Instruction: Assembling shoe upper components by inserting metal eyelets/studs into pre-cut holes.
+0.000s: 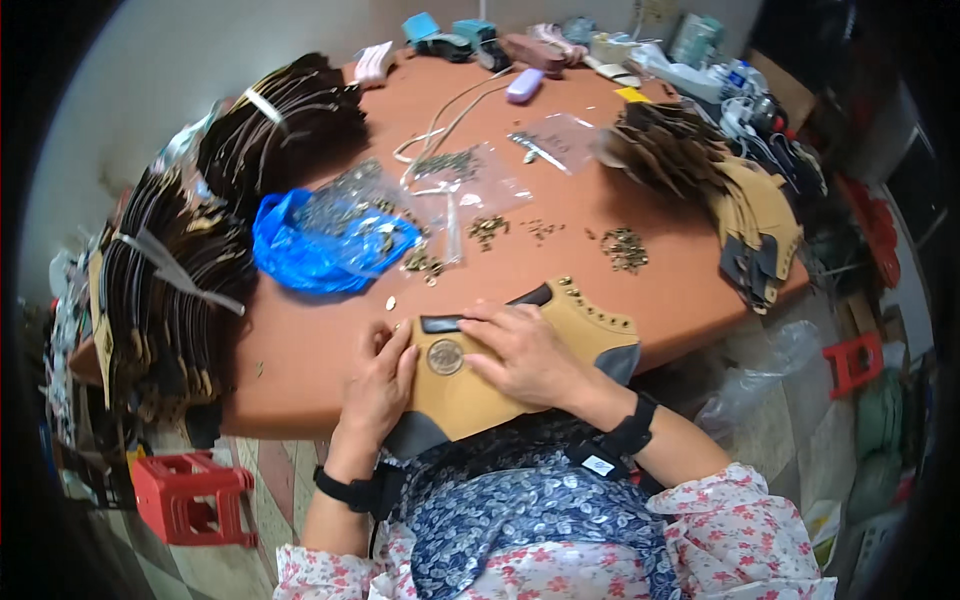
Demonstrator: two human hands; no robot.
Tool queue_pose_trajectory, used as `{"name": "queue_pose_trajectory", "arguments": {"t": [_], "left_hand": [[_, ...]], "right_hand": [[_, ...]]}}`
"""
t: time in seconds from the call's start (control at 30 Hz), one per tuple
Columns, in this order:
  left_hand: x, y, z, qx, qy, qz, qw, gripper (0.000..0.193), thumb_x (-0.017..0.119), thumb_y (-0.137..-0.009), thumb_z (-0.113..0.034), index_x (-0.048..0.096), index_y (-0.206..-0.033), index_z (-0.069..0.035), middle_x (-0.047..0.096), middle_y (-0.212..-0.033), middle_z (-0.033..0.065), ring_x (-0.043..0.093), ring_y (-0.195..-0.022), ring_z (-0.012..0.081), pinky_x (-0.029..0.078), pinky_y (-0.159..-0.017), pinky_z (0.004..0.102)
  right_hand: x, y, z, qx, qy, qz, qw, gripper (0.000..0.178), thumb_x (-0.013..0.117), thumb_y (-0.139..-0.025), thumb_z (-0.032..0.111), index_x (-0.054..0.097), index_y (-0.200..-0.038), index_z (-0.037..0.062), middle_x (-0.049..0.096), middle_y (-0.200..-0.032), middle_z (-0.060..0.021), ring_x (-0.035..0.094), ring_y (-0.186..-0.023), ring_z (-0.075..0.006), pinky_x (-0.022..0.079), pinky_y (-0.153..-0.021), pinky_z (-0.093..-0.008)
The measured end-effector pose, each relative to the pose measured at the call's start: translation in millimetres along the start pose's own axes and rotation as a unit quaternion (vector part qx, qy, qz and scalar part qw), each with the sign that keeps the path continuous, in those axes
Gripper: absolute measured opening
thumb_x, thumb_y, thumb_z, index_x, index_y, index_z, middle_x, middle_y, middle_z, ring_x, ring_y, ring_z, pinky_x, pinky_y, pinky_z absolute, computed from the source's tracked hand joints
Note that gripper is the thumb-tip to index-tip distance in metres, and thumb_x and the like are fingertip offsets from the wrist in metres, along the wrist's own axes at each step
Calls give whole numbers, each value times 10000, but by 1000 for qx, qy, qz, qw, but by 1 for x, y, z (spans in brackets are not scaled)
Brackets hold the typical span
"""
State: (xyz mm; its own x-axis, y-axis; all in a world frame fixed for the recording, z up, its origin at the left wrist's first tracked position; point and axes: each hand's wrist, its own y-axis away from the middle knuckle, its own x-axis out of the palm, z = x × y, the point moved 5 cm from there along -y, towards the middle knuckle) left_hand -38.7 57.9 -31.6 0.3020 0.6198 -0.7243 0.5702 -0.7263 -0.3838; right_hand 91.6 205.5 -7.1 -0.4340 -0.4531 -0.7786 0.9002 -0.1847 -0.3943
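Observation:
A tan shoe upper with dark grey patches, black edging and a round emblem lies at the table's near edge, over my lap. Metal eyelets line its right edge. My right hand grips the upper from above, fingertips on the black strip and thumb beside the emblem. At the upper left corner my left hand is closed, its fingers curled against the edge; whatever is between its fingertips is too small to make out. Small brass-coloured eyelets lie in piles beyond the hands.
Stacked shoe uppers stand on the left, with a dark bundle behind and more at right. A blue plastic bag and clear bags lie mid-table. Red stools stand on the floor.

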Motion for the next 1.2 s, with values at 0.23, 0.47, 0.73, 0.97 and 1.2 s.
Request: {"name": "queue_pose_trajectory", "arguments": {"t": [0.23, 0.47, 0.73, 0.97, 1.2], "left_hand": [[-4, -3, -4, 19, 15, -14, 1000, 338, 688, -892, -97, 663, -1221, -25, 585, -1066, 153, 642, -907, 288, 534, -780, 367], [-3, 7, 4, 37, -14, -22, 999, 325, 676, -901, -93, 659, -1214, -6, 576, -1069, 147, 623, -902, 285, 527, -783, 366], [-3, 2, -5, 52, -36, -18, 998, 352, 678, -887, -74, 650, -1231, -8, 572, -1043, 145, 608, -905, 294, 517, -800, 381], [-6, 7, 2, 31, -29, -36, 998, 361, 683, -883, -94, 633, -1225, 12, 601, -1074, 180, 615, -949, 336, 518, -820, 401], [-3, 8, 1, 37, -28, -42, 998, 364, 692, -870, -113, 641, -1210, 6, 609, -1086, 180, 602, -976, 337, 511, -835, 409]], "right_hand": [[-47, 23, -24, 22, 122, -104, 987, 313, 645, -892, 214, 644, -1156, 46, 636, -1216, -101, 552, -1231, -270, 400, -977, -419], [-86, 79, -68, 121, 161, -166, 965, 268, 657, -887, 161, 670, -1116, 23, 656, -1189, -107, 565, -1221, -303, 400, -994, -425], [-72, 64, -67, 99, 178, -104, 973, 373, 672, -890, 258, 656, -1204, 57, 594, -1311, -113, 472, -1327, -319, 362, -1049, -445], [-58, 47, -69, 60, 265, -65, 960, 400, 665, -892, 317, 660, -1205, 68, 545, -1356, -137, 420, -1353, -346, 352, -1048, -481], [-51, 41, -66, 54, 292, -49, 954, 382, 659, -891, 302, 662, -1185, 60, 553, -1361, -78, 393, -1374, -301, 336, -1051, -469]]}}
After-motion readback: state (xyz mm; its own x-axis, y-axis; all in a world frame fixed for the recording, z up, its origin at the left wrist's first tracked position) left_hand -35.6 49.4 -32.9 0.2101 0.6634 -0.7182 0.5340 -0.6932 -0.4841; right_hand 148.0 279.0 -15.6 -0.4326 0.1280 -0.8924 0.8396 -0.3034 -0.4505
